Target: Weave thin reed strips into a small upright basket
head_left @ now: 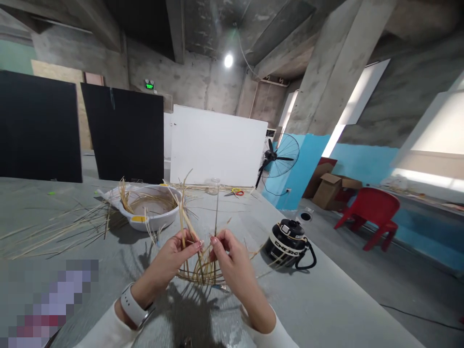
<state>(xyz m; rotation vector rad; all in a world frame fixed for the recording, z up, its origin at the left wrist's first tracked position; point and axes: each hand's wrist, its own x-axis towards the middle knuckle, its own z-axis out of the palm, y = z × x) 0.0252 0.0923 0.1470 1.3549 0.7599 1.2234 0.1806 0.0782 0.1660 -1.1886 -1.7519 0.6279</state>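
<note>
The left hand [181, 251] pinches pale strands [189, 224] between thumb and fingers; the right hand [230, 256] pinches a thin dark strand [216, 215]. Just below and between them sits the woven piece [199, 277], seemingly part-formed: its curved lower band is interlaced, while the ends above stand loose, not yet woven in. Beyond the left hand, a white basin [159, 223] holds more strands, others strewn beside it on the grey table [326, 302]. Ahead lie scissors [237, 192] and a clear jar [212, 185]; right of the right hand stands a black jug [284, 245]. Farther out are a white board [217, 145], a fan [279, 155] and a red chair [377, 208] in a concrete room.
</note>
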